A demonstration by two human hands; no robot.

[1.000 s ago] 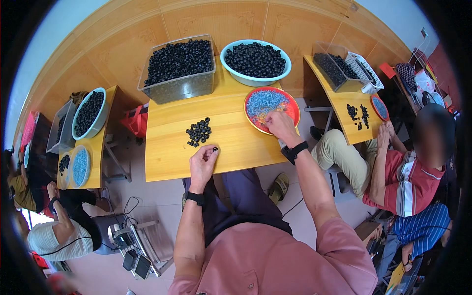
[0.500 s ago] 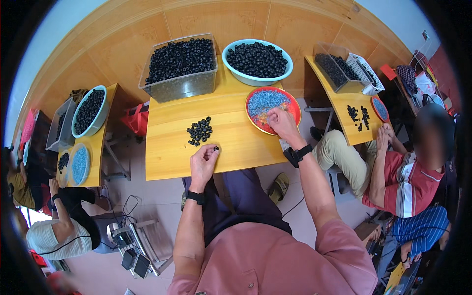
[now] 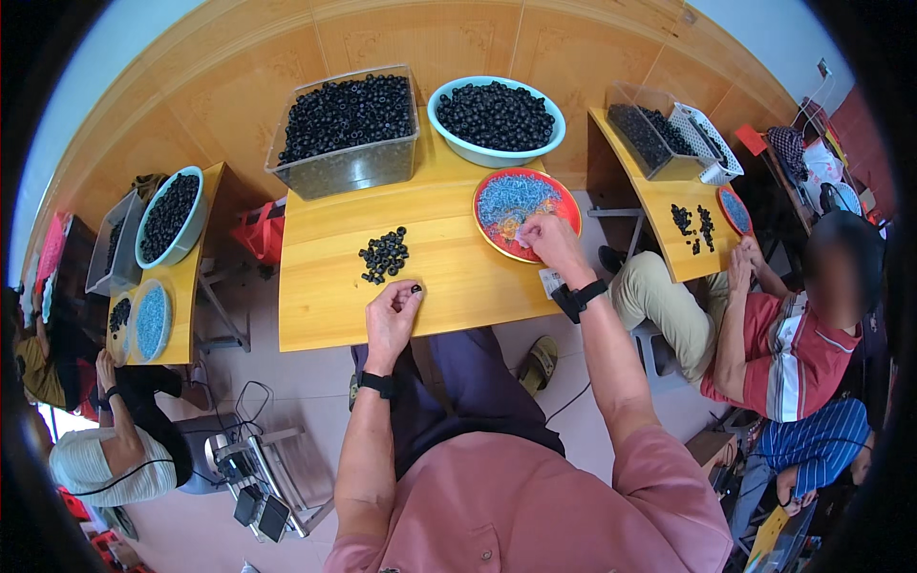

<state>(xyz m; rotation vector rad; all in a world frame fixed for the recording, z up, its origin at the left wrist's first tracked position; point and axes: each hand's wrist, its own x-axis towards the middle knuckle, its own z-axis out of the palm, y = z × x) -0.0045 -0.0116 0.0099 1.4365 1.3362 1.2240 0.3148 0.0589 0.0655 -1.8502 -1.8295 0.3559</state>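
Note:
Between thumb and fingertips, my left hand (image 3: 389, 320) pinches a small black ring-shaped part (image 3: 416, 289) just above the table's front edge. Right beyond it lies a loose pile of the same black ring-shaped parts (image 3: 384, 255). My right hand (image 3: 552, 241) is over the near side of a red plate (image 3: 576, 215) with a yellow rim. Its fingertips are pressed together; whatever they hold is too small to make out. Tiny translucent blue pieces (image 3: 513, 196) cover much of that plate.
A clear plastic bin (image 3: 349, 172) and a light blue basin (image 3: 497, 156), both heaped with black parts, stand at the back of the yellow table (image 3: 325, 296). At right, a person in a red shirt (image 3: 745, 334) sits by another table; someone else works at the left table (image 3: 183, 329).
My right hand has drawn slightly toward me over the plate, fingers still pinched. My left hand keeps its black part in nearly the same place. The view has shifted a little.

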